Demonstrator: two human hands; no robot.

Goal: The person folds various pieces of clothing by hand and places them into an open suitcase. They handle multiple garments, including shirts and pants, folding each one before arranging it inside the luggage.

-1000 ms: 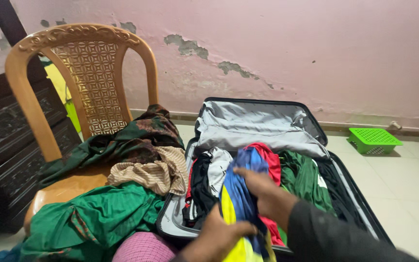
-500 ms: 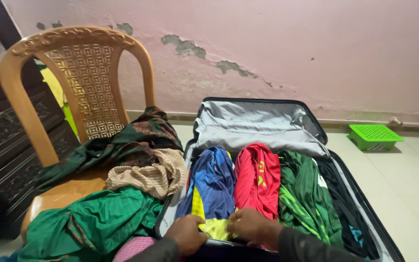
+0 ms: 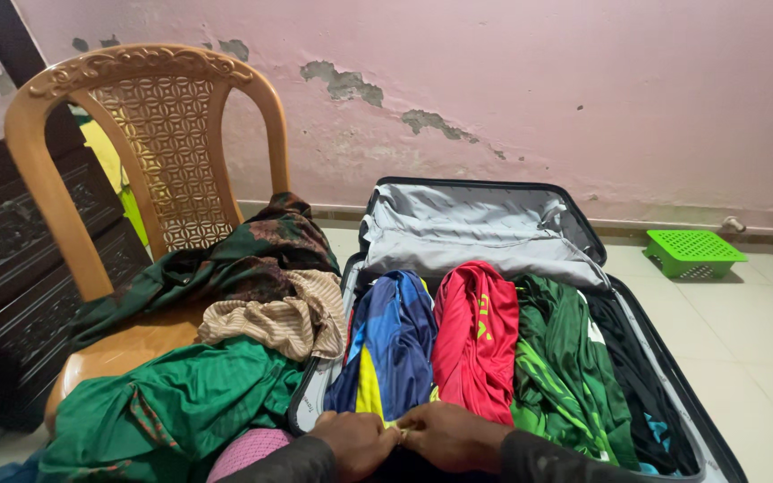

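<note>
While both hands (image 3: 404,438) touch the blue shirt (image 3: 391,344), clothes (image 3: 225,313) crowd the chair (image 3: 136,134).

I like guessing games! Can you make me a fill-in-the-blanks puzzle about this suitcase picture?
1. The red shirt lies between the blue-and-yellow shirt and the ____ shirt.
2. The open suitcase lies on the floor beside a plastic ____ piled with clothes.
3. By the wall sits a small green ____.
4. The left hand and right hand are at the suitcase's ____ edge.

Missing words: green; chair; basket; near
</note>
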